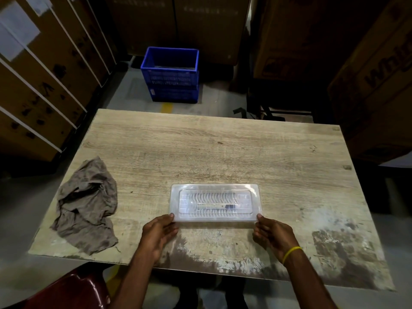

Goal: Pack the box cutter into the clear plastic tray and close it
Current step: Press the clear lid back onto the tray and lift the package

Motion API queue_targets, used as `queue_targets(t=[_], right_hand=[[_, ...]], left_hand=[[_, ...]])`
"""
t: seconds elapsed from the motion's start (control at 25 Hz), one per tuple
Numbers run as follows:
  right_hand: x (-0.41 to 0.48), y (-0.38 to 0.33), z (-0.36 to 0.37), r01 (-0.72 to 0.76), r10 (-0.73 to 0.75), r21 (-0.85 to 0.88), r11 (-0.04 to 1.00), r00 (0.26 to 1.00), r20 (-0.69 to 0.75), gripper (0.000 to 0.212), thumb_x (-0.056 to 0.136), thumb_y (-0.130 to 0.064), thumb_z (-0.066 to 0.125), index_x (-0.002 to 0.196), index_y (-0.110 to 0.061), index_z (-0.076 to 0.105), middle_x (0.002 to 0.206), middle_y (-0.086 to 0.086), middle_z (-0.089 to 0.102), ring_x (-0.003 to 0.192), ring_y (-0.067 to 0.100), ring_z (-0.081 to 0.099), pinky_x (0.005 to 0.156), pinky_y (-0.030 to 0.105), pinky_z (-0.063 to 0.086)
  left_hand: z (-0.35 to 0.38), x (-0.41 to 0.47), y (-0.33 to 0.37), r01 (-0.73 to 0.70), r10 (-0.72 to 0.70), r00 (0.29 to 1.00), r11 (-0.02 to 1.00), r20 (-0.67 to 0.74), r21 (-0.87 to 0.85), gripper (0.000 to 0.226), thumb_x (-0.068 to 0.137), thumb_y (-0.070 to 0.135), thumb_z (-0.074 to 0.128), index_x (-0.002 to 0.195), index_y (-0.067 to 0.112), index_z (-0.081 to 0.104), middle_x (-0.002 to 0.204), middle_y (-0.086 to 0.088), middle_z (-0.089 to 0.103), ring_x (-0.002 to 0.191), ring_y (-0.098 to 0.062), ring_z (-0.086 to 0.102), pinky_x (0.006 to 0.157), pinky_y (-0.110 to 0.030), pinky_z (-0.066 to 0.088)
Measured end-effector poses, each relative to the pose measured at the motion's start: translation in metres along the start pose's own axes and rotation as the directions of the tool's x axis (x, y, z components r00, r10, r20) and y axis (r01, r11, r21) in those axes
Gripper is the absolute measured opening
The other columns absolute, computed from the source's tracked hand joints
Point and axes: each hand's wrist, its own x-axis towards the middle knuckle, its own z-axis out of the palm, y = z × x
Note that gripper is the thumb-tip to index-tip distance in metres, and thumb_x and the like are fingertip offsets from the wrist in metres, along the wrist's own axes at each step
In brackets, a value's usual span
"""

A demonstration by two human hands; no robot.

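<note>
Clear plastic tray (pixel 215 202) lies closed and flat on the wooden tabletop (pixel 200 148), near its 6 o'clock edge. Box cutter (pixel 215 206) visible inside through the lid, lengthwise. Left hand (pixel 159 234) pinches the tray's 7 o'clock corner, thumb on top; right hand (pixel 273 236) pinches the 5 o'clock corner, yellow wristband (pixel 291 253) on that wrist. Crumpled grey cloth (pixel 87 206) at 9 o'clock of the tray, well apart. Blue crate (pixel 170 74) on the floor at 12 o'clock.
</note>
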Motion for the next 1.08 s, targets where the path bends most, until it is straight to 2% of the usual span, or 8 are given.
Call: queue_targets(t=[0.12, 0.2, 0.32, 0.48, 0.6, 0.88, 0.96, 1.08], right_hand=[[0.007, -0.019, 0.012, 0.134, -0.139, -0.073, 0.988, 0.988, -0.069, 0.026, 0.072, -0.024, 0.087, 0.078, -0.004, 0.072, 0.061, 0.007, 0.062, 0.046, 0.017, 0.051, 0.051, 0.028, 0.047], [0.018, -0.032, 0.03, 0.241, -0.256, -0.111, 0.964, 0.954, -0.154, 0.022, 0.07, -0.028, 0.088, 0.075, -0.009, 0.076, 0.07, 0.008, 0.069, 0.057, 0.018, 0.061, 0.058, 0.029, 0.055], [0.038, -0.042, 0.049, 0.309, -0.343, -0.186, 0.933, 0.919, -0.194, 0.029, 0.071, -0.034, 0.087, 0.061, -0.01, 0.073, 0.068, 0.003, 0.066, 0.063, 0.015, 0.057, 0.064, 0.027, 0.052], [0.05, -0.036, 0.055, 0.405, -0.432, -0.156, 0.901, 0.872, -0.23, 0.024, 0.079, -0.019, 0.082, 0.088, 0.003, 0.077, 0.067, -0.002, 0.062, 0.068, 0.014, 0.055, 0.06, 0.021, 0.048], [0.055, -0.031, 0.057, 0.442, -0.475, -0.18, 0.879, 0.845, -0.244, 0.027, 0.079, -0.014, 0.081, 0.095, 0.007, 0.076, 0.069, 0.0, 0.066, 0.074, 0.017, 0.059, 0.073, 0.027, 0.048], [0.034, -0.02, 0.042, 0.378, -0.384, -0.072, 0.923, 0.908, -0.164, 0.013, 0.083, -0.019, 0.078, 0.083, -0.006, 0.075, 0.082, 0.011, 0.072, 0.07, 0.018, 0.062, 0.071, 0.026, 0.056], [0.024, -0.009, 0.035, 0.345, -0.345, -0.018, 0.938, 0.937, -0.059, 0.007, 0.083, -0.01, 0.076, 0.089, -0.006, 0.075, 0.094, 0.019, 0.073, 0.081, 0.025, 0.066, 0.081, 0.038, 0.055], [0.016, -0.004, 0.031, 0.371, -0.373, -0.046, 0.927, 0.928, -0.028, 0.019, 0.085, -0.009, 0.072, 0.104, -0.007, 0.073, 0.095, 0.015, 0.073, 0.082, 0.027, 0.066, 0.075, 0.038, 0.051]], left_hand=[[0.01, 0.011, 0.023, -0.105, 0.109, 0.994, 0.988, -0.03, 0.111, 0.032, 0.08, 0.022, 0.08, 0.105, 0.004, 0.073, 0.097, -0.018, 0.077, 0.083, -0.032, 0.07, 0.07, -0.04, 0.058], [0.03, 0.019, 0.04, -0.166, 0.171, 0.984, 0.982, -0.052, 0.089, 0.029, 0.078, 0.026, 0.083, 0.094, 0.003, 0.074, 0.094, -0.019, 0.076, 0.083, -0.034, 0.069, 0.079, -0.048, 0.057], [0.052, 0.03, 0.051, -0.186, 0.19, 0.979, 0.981, -0.079, 0.057, 0.022, 0.077, 0.023, 0.085, 0.077, 0.007, 0.07, 0.094, -0.022, 0.069, 0.083, -0.031, 0.063, 0.084, -0.049, 0.056], [0.056, 0.041, 0.047, -0.104, 0.099, 0.993, 0.992, -0.065, -0.067, 0.017, 0.079, 0.013, 0.082, 0.084, -0.001, 0.073, 0.101, -0.027, 0.074, 0.086, -0.036, 0.068, 0.089, -0.069, 0.053], [0.061, 0.043, 0.047, -0.114, 0.108, 0.991, 0.99, -0.072, -0.085, 0.016, 0.081, 0.012, 0.081, 0.078, -0.001, 0.071, 0.077, -0.018, 0.076, 0.07, -0.032, 0.071, 0.083, -0.064, 0.057], [0.034, 0.035, 0.023, -0.256, 0.262, 0.963, 0.962, -0.068, 0.091, 0.039, 0.074, 0.04, 0.085, 0.089, 0.004, 0.077, 0.098, -0.017, 0.077, 0.093, -0.036, 0.072, 0.092, -0.061, 0.055], [0.026, 0.027, 0.011, -0.267, 0.266, 0.964, 0.958, 0.02, 0.1, 0.033, 0.078, 0.032, 0.082, 0.1, 0.009, 0.077, 0.108, -0.019, 0.076, 0.106, -0.042, 0.07, 0.096, -0.06, 0.052], [0.029, 0.012, 0.01, -0.281, 0.274, 0.954, 0.958, 0.123, 0.048, 0.025, 0.086, 0.012, 0.072, 0.111, 0.012, 0.074, 0.113, -0.017, 0.075, 0.106, -0.038, 0.068, 0.088, -0.05, 0.053]])
